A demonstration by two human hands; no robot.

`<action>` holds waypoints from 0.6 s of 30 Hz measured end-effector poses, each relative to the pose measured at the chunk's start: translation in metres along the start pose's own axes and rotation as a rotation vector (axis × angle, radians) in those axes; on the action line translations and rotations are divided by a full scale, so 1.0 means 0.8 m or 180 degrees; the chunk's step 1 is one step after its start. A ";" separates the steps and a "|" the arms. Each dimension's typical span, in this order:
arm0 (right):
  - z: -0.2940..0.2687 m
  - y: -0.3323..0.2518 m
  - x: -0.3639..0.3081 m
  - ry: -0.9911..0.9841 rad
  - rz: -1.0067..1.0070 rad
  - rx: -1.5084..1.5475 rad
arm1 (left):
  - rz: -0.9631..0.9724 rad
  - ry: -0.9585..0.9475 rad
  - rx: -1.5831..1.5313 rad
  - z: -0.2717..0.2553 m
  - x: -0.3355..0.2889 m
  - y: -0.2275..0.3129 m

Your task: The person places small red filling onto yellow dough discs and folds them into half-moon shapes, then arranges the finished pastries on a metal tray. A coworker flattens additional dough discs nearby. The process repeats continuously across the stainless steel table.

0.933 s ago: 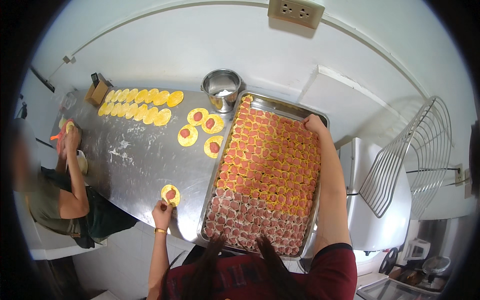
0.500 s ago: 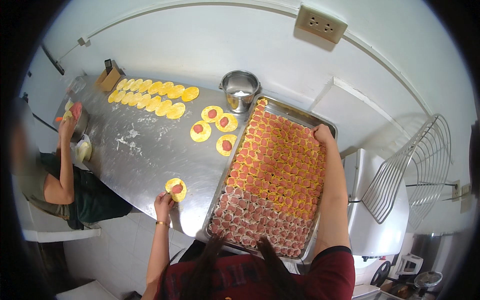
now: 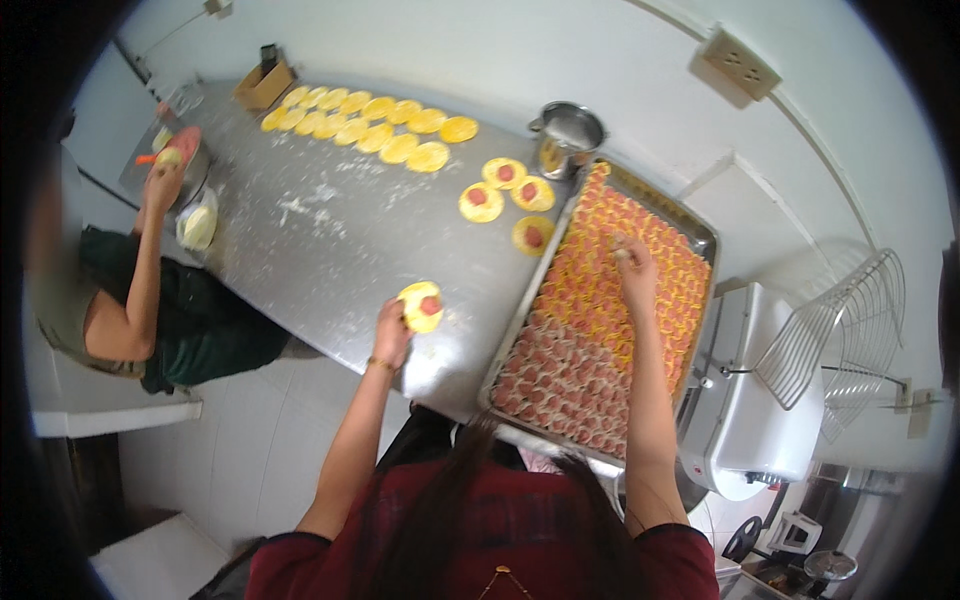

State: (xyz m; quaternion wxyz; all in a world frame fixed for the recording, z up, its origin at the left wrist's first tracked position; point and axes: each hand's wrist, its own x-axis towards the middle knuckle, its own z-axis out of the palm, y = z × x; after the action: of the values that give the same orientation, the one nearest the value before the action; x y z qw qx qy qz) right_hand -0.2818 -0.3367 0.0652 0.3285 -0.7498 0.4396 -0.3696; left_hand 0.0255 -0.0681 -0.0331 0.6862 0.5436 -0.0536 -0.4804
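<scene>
In my left hand point(image 3: 393, 332) is a round yellow dumpling wrapper point(image 3: 408, 297) with a pink lump of meat filling on it. The fingers pinch its left edge above the metal table. My right hand point(image 3: 637, 272) is over the big metal tray point(image 3: 497, 372), its fingers drawn together; whether anything is between them is hidden. Rows of open-topped dumplings point(image 3: 580, 330) fill the tray, yellow ones at the far part and paler ones near me. Left of the tray lie several wrappers topped with meat, one a filled wrapper point(image 3: 480, 203).
Two rows of bare yellow wrappers point(image 3: 428, 157) lie along the back of the table point(image 3: 300, 250). A metal pot point(image 3: 568, 135) stands behind the tray. At the left, a co-worker's hand point(image 3: 163, 185) is over a bowl of pink meat point(image 3: 186, 150). A wire rack point(image 3: 820, 330) is at the right.
My right hand has moved from the tray's far right edge leftward over the dumplings. My left hand has lifted the filled wrapper nearer the tray. The whole view has shifted and turned.
</scene>
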 end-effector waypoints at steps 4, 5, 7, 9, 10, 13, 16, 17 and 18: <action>0.132 -0.088 -0.105 -0.1269 0.0992 0.0985 | -0.0372 -0.0345 -0.0149 0.013 -0.012 0.019; 0.161 -0.106 -0.124 -0.1290 0.1473 0.1408 | -0.0443 -0.0523 -0.0350 0.016 -0.017 0.025; 0.194 -0.131 -0.151 -0.1240 0.2168 0.2310 | -0.0508 -0.0754 -0.0544 0.022 -0.026 0.033; 0.211 -0.145 -0.173 -0.1145 0.2613 0.3310 | -0.0523 -0.0865 -0.0621 0.020 -0.034 0.037; 0.217 -0.148 -0.183 -0.1032 0.2609 0.3380 | -0.0465 -0.0740 -0.0486 0.019 -0.037 0.037; 0.238 -0.142 -0.206 -0.0715 0.2655 0.3118 | -0.0329 -0.0624 0.0177 0.008 -0.045 0.025; 0.258 -0.125 -0.223 -0.0507 0.2408 0.2039 | 0.0584 -0.0514 0.2467 -0.009 -0.045 0.015; 0.263 -0.121 -0.228 -0.0464 0.2392 0.1881 | 0.0675 -0.0528 0.2634 -0.013 -0.046 0.011; 0.268 -0.117 -0.232 -0.0416 0.2371 0.1763 | 0.0716 -0.0535 0.2764 -0.017 -0.045 0.008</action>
State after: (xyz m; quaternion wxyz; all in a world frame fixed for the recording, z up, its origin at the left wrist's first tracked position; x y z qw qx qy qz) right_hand -0.1257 -0.0962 -0.0171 0.6536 -0.4467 0.5420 -0.2820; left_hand 0.0183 -0.0332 -0.0170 0.4358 0.7309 -0.3642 -0.3784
